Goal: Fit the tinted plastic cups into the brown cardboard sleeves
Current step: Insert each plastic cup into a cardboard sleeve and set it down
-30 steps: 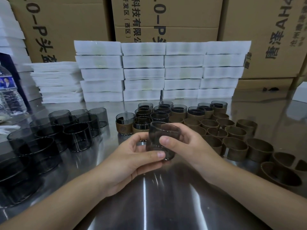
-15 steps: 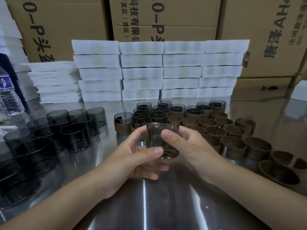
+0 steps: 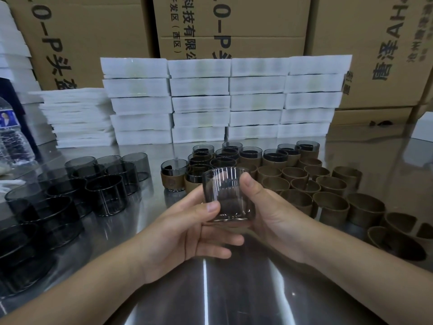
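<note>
Both thumbs press the near wall of one tinted cup (image 3: 228, 195): the left hand (image 3: 187, 231) curls round its left side and base, the right hand (image 3: 269, 214) round its right side, holding it upright above the steel table (image 3: 234, 289). Bare cups (image 3: 107, 193) stand left, empty brown sleeves (image 3: 328, 202) right, sleeved cups (image 3: 250, 156) just behind

The shiny metal worktop (image 3: 234, 292) carries bare tinted cups (image 3: 105, 193) at left, sleeved cups (image 3: 249, 156) mid-back, empty cardboard sleeves (image 3: 330, 205) at right, white stacks (image 3: 225, 102) behind and a water bottle (image 3: 14, 141) far left.
</note>
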### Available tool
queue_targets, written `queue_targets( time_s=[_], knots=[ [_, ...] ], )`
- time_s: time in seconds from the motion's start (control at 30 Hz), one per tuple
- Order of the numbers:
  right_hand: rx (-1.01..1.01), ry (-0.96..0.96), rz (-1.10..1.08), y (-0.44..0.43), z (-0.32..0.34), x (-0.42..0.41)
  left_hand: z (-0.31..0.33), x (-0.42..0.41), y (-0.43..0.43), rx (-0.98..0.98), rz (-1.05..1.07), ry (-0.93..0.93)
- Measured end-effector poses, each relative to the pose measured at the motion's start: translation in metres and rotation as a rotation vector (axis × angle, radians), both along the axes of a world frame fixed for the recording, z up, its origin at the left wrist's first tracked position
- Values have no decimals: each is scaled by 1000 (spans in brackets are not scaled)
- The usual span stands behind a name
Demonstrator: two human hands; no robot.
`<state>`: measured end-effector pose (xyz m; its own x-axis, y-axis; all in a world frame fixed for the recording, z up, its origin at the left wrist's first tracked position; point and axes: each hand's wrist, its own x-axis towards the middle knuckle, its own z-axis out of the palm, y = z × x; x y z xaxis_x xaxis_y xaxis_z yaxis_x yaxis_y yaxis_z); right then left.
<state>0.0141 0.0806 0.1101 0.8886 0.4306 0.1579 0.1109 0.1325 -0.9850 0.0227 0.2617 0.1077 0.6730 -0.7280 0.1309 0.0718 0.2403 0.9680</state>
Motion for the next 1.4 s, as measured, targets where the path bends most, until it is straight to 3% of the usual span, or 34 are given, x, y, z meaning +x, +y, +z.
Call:
queue_targets(
  time_s=[0.27, 0.5, 0.77, 1.0, 1.23, 1.4],
  knots=[
    [15, 17, -15, 0, 1, -1, 0, 0, -2, -5, 33, -10],
    [-9, -23, -287, 8, -3, -4, -7, 1, -7, 101, 299, -149],
    [-55, -36, -362, 6, -3, -2, -1, -1, -8, 135, 332, -172],
    [-71, -8, -241, 2, -2, -2, 4, -5, -4, 109, 234, -90],
    [48, 13, -5, 1, -2, 0, 5, -2, 1, -39, 14, 29],
    [17, -5, -49, 2, -1, -2, 4, -4, 0, -12, 41, -20]
  ],
)
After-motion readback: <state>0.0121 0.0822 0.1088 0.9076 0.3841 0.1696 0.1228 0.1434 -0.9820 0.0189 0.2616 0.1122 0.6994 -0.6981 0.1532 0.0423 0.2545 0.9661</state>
